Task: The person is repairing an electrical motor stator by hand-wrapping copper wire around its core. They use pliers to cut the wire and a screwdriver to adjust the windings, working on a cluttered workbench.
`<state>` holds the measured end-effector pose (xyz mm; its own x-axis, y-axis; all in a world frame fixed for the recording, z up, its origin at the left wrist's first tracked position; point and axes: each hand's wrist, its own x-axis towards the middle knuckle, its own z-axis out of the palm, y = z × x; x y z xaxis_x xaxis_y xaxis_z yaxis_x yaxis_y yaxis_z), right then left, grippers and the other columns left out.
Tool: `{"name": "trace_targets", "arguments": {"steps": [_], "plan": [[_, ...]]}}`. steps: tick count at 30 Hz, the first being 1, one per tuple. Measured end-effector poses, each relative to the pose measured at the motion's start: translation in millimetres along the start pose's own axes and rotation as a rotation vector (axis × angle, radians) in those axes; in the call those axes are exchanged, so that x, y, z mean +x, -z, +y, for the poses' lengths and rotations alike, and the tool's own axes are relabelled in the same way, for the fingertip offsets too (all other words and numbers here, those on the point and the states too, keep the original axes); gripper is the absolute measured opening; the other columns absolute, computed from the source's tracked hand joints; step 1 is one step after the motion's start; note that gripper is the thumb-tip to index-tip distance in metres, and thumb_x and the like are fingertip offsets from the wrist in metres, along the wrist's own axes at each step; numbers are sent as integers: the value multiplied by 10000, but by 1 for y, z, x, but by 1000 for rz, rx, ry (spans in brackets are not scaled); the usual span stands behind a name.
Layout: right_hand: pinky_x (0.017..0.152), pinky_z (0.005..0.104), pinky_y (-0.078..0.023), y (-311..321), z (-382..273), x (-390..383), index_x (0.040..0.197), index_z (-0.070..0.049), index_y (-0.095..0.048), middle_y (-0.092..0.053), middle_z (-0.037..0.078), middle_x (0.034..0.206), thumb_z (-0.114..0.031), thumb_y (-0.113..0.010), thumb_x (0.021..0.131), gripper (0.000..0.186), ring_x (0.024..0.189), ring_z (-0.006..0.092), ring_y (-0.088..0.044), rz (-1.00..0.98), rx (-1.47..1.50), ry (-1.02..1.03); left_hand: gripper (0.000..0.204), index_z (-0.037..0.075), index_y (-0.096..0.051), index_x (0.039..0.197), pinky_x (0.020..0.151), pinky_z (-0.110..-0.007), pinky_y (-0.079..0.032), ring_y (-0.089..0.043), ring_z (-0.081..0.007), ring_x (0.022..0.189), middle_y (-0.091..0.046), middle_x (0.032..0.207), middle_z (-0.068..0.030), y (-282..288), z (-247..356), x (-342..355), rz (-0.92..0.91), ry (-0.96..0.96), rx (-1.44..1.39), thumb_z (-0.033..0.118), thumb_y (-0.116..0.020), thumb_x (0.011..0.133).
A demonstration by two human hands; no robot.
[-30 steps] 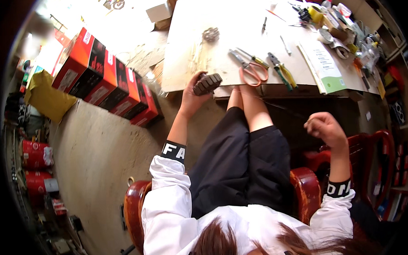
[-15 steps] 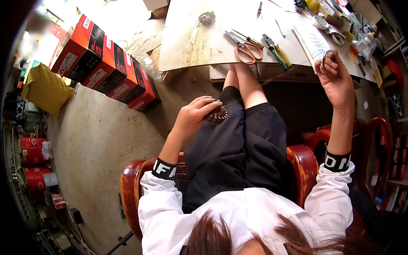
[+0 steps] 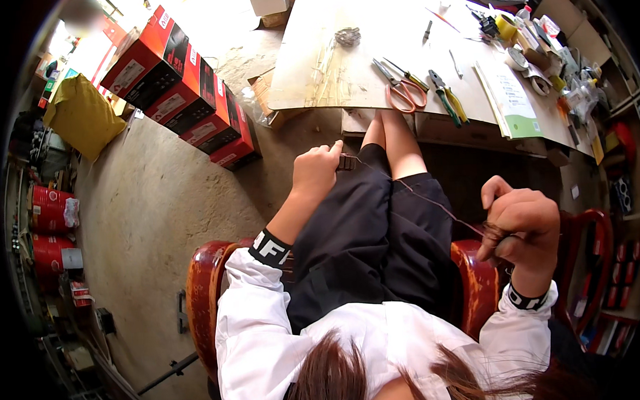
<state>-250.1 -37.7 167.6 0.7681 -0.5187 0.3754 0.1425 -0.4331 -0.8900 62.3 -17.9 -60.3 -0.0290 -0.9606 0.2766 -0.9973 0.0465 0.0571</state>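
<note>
Above my lap on the left, my left hand (image 3: 315,173) is closed around a small dark slotted motor stator (image 3: 346,162), mostly hidden by the fingers. A thin copper-coloured wire (image 3: 433,202) runs from the stator across my thighs to my right hand. Over the chair's right armrest, my right hand (image 3: 521,221) has its fingers curled around the wire's other end. On the table beyond lie orange-handled scissors (image 3: 404,98), a screwdriver (image 3: 408,73) and pliers with yellow-green handles (image 3: 448,98).
The white table (image 3: 391,7) spans the far side, bearing a wire coil (image 3: 347,36), thin pale strips (image 3: 323,76) and a booklet (image 3: 508,102). Red-black boxes (image 3: 182,85) stand on the floor at left, near a yellow sack (image 3: 84,116). Wooden armrests (image 3: 476,290) flank me.
My right hand has come down from the table edge toward the right armrest, wire still in it. My left hand has turned the stator, hiding its ring face. The whole view has shifted slightly.
</note>
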Motion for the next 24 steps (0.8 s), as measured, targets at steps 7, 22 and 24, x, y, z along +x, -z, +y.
{"name": "trace_targets", "arguments": {"steps": [7,22,24], "plan": [[499,183,-364,-3,12,16,955,28,-651,-679,115,808,-203,-594,983,239,549,71,-520,227,192,-146,251,95,-667,1041,624,-346,-548,-696,-242,753,-672,780,-70,-20,-3,16,-111,9,165,93,-638,791],[926,319,-477,85,83,-35,1026,1,-613,-454,-23,709,-158,-550,1002,173,610,61,-441,701,989,-197,510,45,-659,1202,855,-337,-569,-679,-178,965,-696,1089,-44,-37,-132,-18,-378,791,-1623,-69,-696,706],[922,308,-471,116,103,-42,1032,-12,-617,-467,-30,723,-153,-522,1015,171,637,59,-467,790,1055,-208,534,39,-621,1252,902,-325,-541,-659,-161,1013,-678,1123,-34,-19,-129,-22,-321,586,-1541,-43,-673,727]]}}
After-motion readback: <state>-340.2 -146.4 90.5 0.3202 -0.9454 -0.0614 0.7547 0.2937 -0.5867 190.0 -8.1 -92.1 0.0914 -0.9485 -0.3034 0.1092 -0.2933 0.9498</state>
